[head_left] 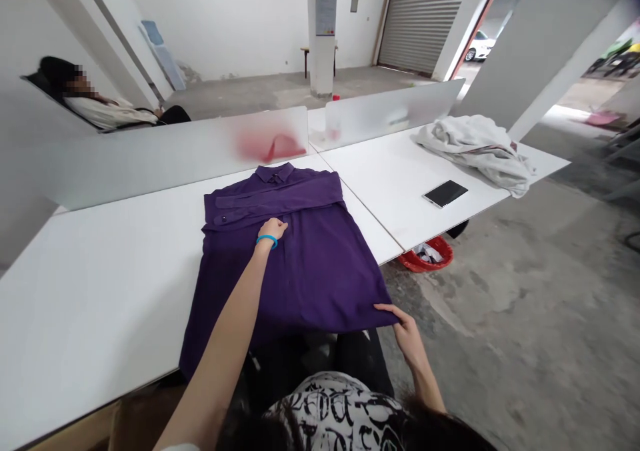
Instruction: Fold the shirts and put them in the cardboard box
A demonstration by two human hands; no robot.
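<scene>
A purple long-sleeved shirt (325,264) lies front up, its collar at the far end and both sleeves folded across the chest. Its lower part hangs over the table's near edge towards my lap. My left hand (273,228), with a blue band on the wrist, is closed on the cloth at the front placket, just below the folded sleeves. At the bottom right corner, my right hand (404,331) pinches the shirt's hem between thumb and fingers and holds that corner out past the table edge.
White tables (125,264) stand joined, with frosted dividers (200,147) along the back. On the right table lie a dark-screened tablet or phone (446,193) and a crumpled whitish cloth (475,147). A red bin (445,254) stands below. Someone (107,104) reclines beyond the divider.
</scene>
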